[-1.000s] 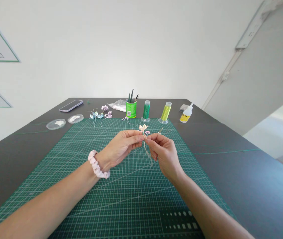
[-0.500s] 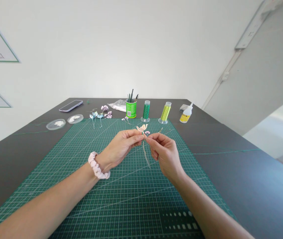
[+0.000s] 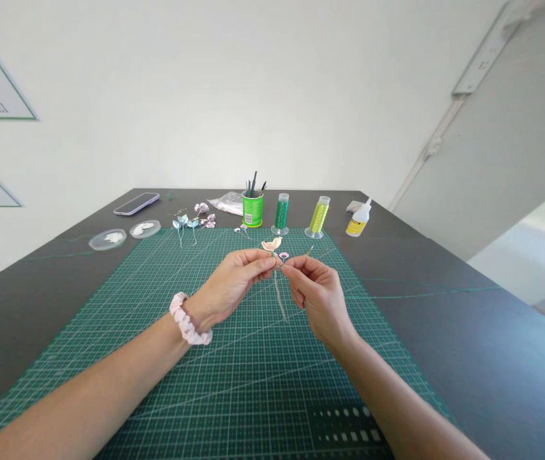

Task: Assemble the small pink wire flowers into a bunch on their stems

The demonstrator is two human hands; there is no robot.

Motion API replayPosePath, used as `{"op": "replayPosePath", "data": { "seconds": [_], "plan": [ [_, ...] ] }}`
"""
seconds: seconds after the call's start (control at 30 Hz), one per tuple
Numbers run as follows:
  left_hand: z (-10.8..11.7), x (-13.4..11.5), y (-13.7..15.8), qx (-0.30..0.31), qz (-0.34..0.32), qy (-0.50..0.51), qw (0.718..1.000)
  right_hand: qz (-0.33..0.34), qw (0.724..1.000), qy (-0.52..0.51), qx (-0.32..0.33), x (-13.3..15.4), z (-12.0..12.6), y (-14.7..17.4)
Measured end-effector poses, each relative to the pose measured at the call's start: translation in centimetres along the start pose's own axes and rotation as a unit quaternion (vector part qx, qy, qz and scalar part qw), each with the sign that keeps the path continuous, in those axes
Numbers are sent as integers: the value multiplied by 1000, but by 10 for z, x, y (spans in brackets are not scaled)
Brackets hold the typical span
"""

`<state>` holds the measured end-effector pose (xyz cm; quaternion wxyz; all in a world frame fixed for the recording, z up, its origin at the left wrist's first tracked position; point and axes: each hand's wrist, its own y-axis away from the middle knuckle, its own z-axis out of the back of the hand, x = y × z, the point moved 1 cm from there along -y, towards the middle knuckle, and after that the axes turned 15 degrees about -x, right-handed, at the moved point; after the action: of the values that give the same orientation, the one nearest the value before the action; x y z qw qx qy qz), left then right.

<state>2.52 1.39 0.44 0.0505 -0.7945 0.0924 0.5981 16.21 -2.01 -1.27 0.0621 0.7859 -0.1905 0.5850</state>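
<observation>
My left hand, with a pale pink scrunchie round its wrist, pinches a small cream-and-peach flower by its stem. Green wrapping shows just under the petals, and pale stem ends hang below the fingers. Close beside it, my right hand is closed at thumb and forefinger on what looks like a fine green thread, which trails right across the table. Between the hands shows a small pink ring-like shape; a thin pointed metal tip appears behind my right hand, its remainder hidden.
A green cutting mat covers the table's middle. Behind it stand a green can of tools, a dark green spool, a yellow-green spool and a glue bottle. Leftward lie blue and purple flowers, shallow dishes and a phone.
The flower has tilted slightly and shifted a little left, its stem ends moving with it. My hands stay almost in place, the right fingertips slightly lower.
</observation>
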Motion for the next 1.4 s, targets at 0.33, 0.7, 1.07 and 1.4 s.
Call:
{"op": "replayPosePath", "data": {
  "seconds": [0.33, 0.7, 1.07, 1.4],
  "plan": [
    [0, 1, 0, 16, 24, 35, 999, -2, 1000, 2, 2, -1, 1, 0],
    [2, 4, -3, 24, 50, 60, 997, -3, 1000, -7, 4, -3, 1, -1],
    [0, 0, 0, 15, 56, 50, 997, 2, 1000, -8, 9, -3, 0, 0],
    [0, 2, 1, 12, 92, 92, 991, -3, 1000, -6, 7, -3, -1, 2]
  ]
}}
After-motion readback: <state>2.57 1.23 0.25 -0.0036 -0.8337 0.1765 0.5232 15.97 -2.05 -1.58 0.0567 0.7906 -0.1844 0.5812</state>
